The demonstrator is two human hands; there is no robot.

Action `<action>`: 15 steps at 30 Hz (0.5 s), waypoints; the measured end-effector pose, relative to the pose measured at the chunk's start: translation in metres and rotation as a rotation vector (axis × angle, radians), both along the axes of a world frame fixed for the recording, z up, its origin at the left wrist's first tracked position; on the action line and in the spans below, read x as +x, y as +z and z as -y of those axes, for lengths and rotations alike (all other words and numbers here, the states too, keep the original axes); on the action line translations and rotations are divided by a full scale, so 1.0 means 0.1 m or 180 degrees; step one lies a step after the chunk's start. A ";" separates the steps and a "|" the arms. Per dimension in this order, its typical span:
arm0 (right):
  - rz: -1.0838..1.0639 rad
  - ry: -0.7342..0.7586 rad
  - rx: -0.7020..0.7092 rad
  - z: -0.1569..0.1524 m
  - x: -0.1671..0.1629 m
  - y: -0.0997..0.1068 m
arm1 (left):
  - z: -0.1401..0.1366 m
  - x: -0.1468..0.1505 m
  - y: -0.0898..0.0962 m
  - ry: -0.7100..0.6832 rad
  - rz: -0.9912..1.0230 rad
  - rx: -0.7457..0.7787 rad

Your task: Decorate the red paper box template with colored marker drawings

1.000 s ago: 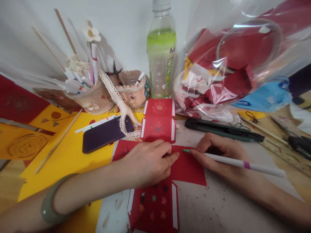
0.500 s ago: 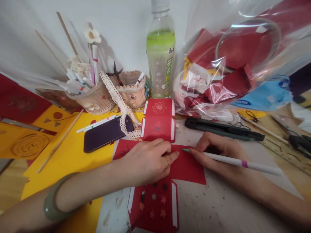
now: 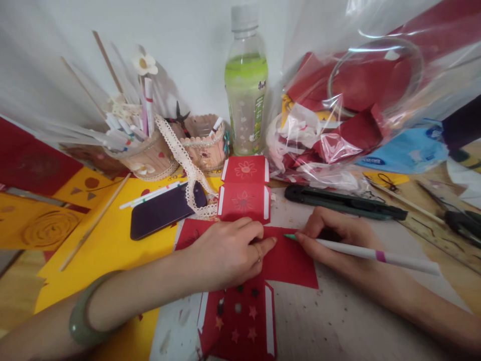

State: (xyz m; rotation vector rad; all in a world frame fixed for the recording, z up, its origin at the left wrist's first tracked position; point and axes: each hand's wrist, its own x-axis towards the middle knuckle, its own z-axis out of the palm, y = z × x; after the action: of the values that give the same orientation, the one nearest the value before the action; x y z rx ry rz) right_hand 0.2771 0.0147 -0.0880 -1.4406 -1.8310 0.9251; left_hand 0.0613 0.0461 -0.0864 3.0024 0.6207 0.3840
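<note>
A cross-shaped red paper cutout (image 3: 293, 265) lies flat, with flower drawings on its upper panels, star cut-outs on its lower panel and white strips along several edges. My left hand (image 3: 235, 250) presses on its middle; the fingers are stretched out over the paper and hold nothing. My right hand (image 3: 334, 240) pinches a white marker (image 3: 356, 249) with a purple band. Its green tip is at the upper part of the right panel, just right of my left fingertips. I cannot tell whether the tip touches the paper.
Behind the paper stand a drink bottle (image 3: 246, 95), two wooden pen holders (image 3: 150, 158) and a clear plastic bag (image 3: 330, 135) of scraps. A dark phone (image 3: 161, 210) and lace ribbon (image 3: 176, 150) lie left. Right are a utility knife (image 3: 341, 201) and scissors (image 3: 462, 225).
The marker's tip and my right hand have shifted very slightly right. My left hand stays pressed on the red paper. The whole view has tilted a little, so background things sit lower.
</note>
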 end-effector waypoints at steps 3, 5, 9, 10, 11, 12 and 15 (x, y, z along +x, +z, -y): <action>0.0039 -0.0013 0.0063 0.00 0.02 -0.03 | 0.00 -0.01 0.01 -0.0013 -0.0031 -0.0020; 0.0030 0.0002 0.0050 0.01 0.03 -0.05 | -0.01 -0.01 0.01 -0.0025 -0.0016 -0.0036; 0.0025 0.0044 0.0011 0.01 0.04 -0.06 | -0.01 -0.01 0.01 -0.0024 0.0046 -0.0013; 0.0030 0.0047 0.0003 0.01 0.04 -0.06 | -0.01 -0.01 0.01 -0.0019 0.0050 0.0002; 0.0034 0.0051 -0.0016 0.01 0.04 -0.06 | 0.00 -0.01 0.01 -0.0018 0.0047 0.0010; 0.0032 0.0048 -0.0026 0.01 0.04 -0.05 | 0.00 -0.01 0.01 -0.0018 0.0031 0.0004; 0.0047 0.0049 -0.0036 0.01 0.04 -0.04 | 0.00 -0.01 0.01 -0.0019 -0.0031 -0.0041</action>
State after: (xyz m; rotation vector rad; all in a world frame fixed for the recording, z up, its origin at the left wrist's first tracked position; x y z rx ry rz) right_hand 0.2807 0.0141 -0.0919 -1.4458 -1.8529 0.9360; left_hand 0.0607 0.0461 -0.0853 2.9949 0.6122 0.3640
